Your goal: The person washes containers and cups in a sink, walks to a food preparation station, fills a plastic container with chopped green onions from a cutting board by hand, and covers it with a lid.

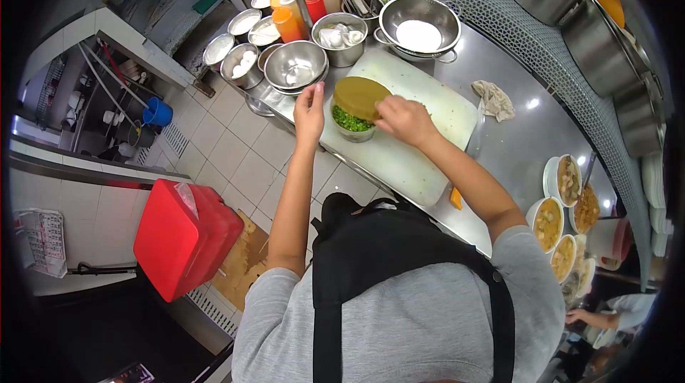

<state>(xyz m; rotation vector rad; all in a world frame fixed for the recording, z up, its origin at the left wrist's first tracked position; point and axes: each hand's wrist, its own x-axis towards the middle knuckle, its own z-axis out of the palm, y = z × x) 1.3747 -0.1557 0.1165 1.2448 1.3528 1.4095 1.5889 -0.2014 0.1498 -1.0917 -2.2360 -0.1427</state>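
Observation:
A round olive-yellow lid (pixel 362 97) is tilted over a clear tub of chopped greens (pixel 352 124), which shows below the lid's lower edge. My right hand (pixel 405 120) has its fingers closed on the lid's right edge. To the left of the tub, my left hand (pixel 310 108) is raised beside the metal bowls, its fingers partly curled; whether anything is between them is too small to tell. Under the tub lies a white cutting board (pixel 421 108). Along the board's right side is a knife blade (pixel 476 136).
Nested metal bowls (pixel 295 64), sauce bottles (pixel 287 24) and a colander (pixel 419 24) stand at the back. A crumpled cloth (pixel 493 100) and filled soup bowls (pixel 548 224) are on the right. A red bin (pixel 182 237) stands at left. Another person's arm (pixel 599 319) shows lower right.

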